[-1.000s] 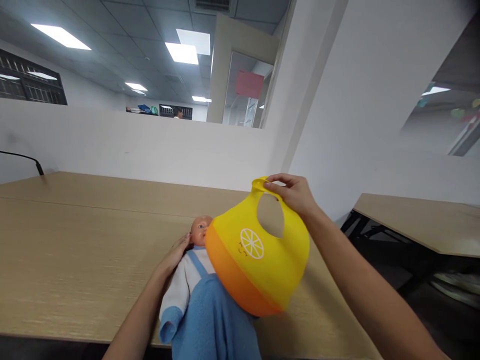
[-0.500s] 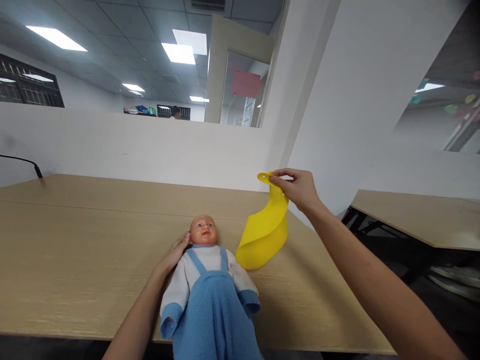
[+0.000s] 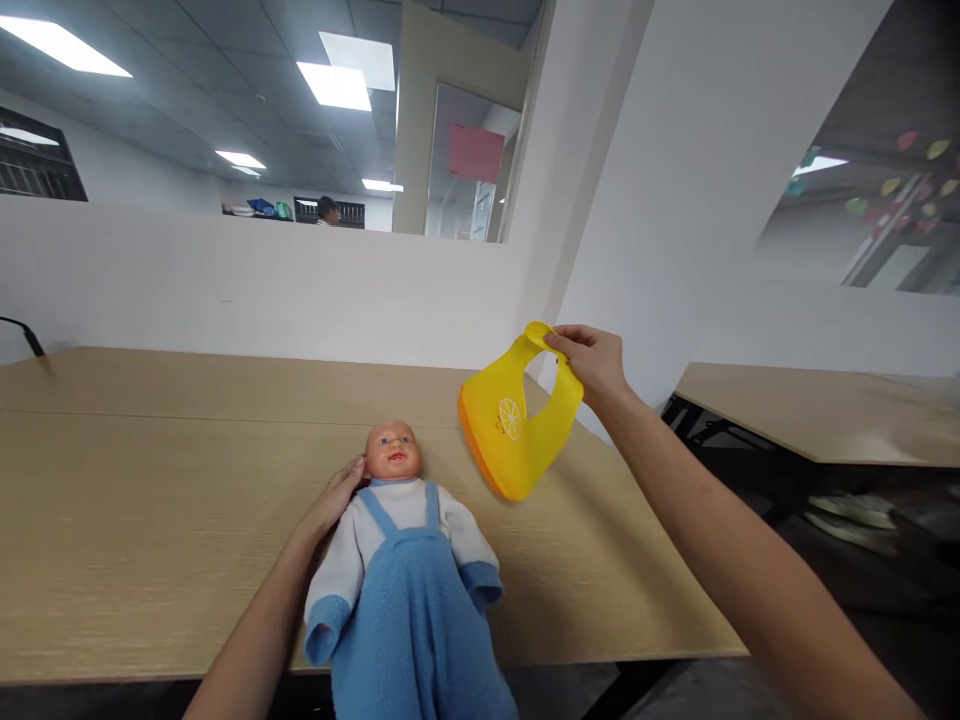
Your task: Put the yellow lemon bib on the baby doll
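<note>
A baby doll (image 3: 420,570) in a white top and blue overalls lies face up, its legs running out of the bottom of the view. My left hand (image 3: 339,494) rests at the side of the doll's head and shoulder, fingers stretched out and partly hidden by the head. Up to the right, my right hand (image 3: 596,358) pinches the neck strap of a yellow baby bib (image 3: 504,425). The bib hangs in the air beside the doll, its neck opening facing right and a white citrus-slice print showing. An orange pocket edge is visible on its left.
The doll lies on a wood-coloured table (image 3: 150,530) that meets a white wall (image 3: 247,300). A second table (image 3: 810,410) stands at the right, with shoes (image 3: 855,520) beneath it. A black cable (image 3: 26,335) is at the far left. Through an opening behind, a person (image 3: 327,210) is seen.
The bib has turned in my right hand, so its printed front and neck opening now show, and its lower end has swung up off the doll's arm. My left hand keeps its place.
</note>
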Action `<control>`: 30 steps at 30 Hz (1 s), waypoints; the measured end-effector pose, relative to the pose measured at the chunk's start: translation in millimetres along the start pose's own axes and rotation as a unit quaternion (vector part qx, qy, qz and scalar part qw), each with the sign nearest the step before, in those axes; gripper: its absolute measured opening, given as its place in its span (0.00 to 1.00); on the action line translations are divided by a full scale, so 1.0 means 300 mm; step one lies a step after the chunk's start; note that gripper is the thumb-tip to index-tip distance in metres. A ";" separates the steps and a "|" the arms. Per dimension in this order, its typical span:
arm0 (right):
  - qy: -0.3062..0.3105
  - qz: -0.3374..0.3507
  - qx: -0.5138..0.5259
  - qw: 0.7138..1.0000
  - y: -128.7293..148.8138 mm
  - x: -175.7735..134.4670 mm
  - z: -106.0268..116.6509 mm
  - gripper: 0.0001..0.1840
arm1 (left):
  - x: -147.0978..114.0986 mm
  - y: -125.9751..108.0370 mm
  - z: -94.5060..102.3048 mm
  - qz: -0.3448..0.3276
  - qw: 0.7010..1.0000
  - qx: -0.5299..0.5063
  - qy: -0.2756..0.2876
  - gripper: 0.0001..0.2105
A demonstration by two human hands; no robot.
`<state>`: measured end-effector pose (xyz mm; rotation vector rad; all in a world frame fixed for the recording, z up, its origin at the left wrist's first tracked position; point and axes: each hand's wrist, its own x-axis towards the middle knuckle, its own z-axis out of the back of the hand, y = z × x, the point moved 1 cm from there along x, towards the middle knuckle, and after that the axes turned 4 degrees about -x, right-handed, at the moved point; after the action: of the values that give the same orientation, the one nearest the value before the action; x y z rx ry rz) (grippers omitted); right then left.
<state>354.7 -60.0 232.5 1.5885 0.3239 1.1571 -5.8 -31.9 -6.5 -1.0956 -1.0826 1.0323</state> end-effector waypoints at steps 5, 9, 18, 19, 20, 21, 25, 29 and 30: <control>0.071 -0.002 -0.019 0.997 -0.031 -0.026 -0.091 0.14 | 0.007 0.008 -0.005 0.007 0.999 -0.038 -0.020 0.33; 0.120 -0.008 -0.031 0.992 -0.027 -0.039 -0.170 0.12 | 0.011 0.010 -0.007 0.019 0.998 -0.063 -0.003 0.33; 0.056 -0.087 0.012 0.995 -0.115 0.012 -0.063 0.11 | -0.004 -0.003 -0.009 0.011 0.999 -0.030 0.014 0.33; 0.048 -0.107 0.012 0.993 -0.154 0.022 -0.042 0.11 | -0.007 -0.008 -0.010 0.009 1.000 -0.026 0.014 0.32; 0.046 -0.126 0.002 0.991 -0.201 0.031 -0.023 0.12 | -0.010 -0.013 -0.011 0.010 1.000 -0.021 0.013 0.31; 0.038 -0.141 -0.013 0.989 -0.255 0.040 -0.004 0.11 | -0.014 -0.019 -0.012 0.012 1.000 -0.016 0.012 0.31; 0.030 -0.189 -0.094 0.977 -0.502 0.047 0.066 0.08 | -0.026 -0.043 -0.015 0.037 0.999 -0.007 0.003 0.31; 0.050 -0.218 -0.161 0.961 -0.713 0.002 0.149 0.06 | -0.037 -0.061 -0.023 0.030 0.999 -0.010 -0.003 0.30; 0.051 -0.218 -0.177 0.958 -0.752 -0.013 0.173 0.06 | -0.038 -0.062 -0.024 0.028 0.999 -0.014 -0.012 0.30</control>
<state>472.8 -9.8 39.7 1.0761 0.4784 0.8943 1.0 -46.9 9.3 -1.1448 -1.0924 1.0800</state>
